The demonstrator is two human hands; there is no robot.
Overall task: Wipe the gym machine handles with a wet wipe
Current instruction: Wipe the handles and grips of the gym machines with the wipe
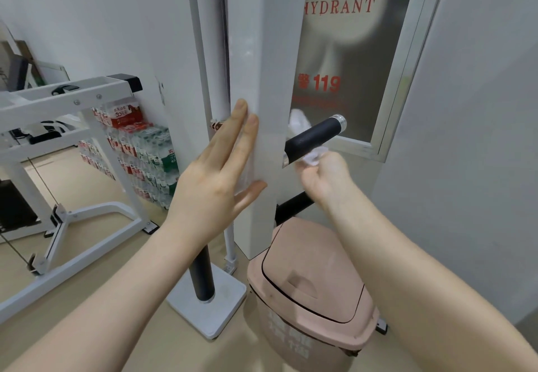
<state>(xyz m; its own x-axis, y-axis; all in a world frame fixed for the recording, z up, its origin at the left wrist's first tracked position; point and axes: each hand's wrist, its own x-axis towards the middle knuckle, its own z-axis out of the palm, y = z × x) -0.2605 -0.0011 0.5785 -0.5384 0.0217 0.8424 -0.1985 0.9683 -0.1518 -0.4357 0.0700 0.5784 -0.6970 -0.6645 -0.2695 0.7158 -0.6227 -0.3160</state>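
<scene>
A black foam handle (313, 138) with a chrome end cap sticks out to the right of a white upright post (262, 80). My right hand (326, 176) sits just below the handle and pinches a crumpled white wet wipe (311, 159) against its underside. More of the wipe shows above the handle near the post. My left hand (224, 165) lies flat on the post, fingers straight and pointing up. A second black handle (294, 207) pokes out lower down, partly hidden behind my right wrist. A black padded bar (203, 275) stands vertical below my left forearm.
A pink lidded bin (314, 293) stands on the floor under the handles. The hydrant cabinet door (349, 51) is right behind the handle. White machine frames (72, 103) and stacked water-bottle packs (139, 150) fill the left. The white base plate (209, 307) lies on the beige floor.
</scene>
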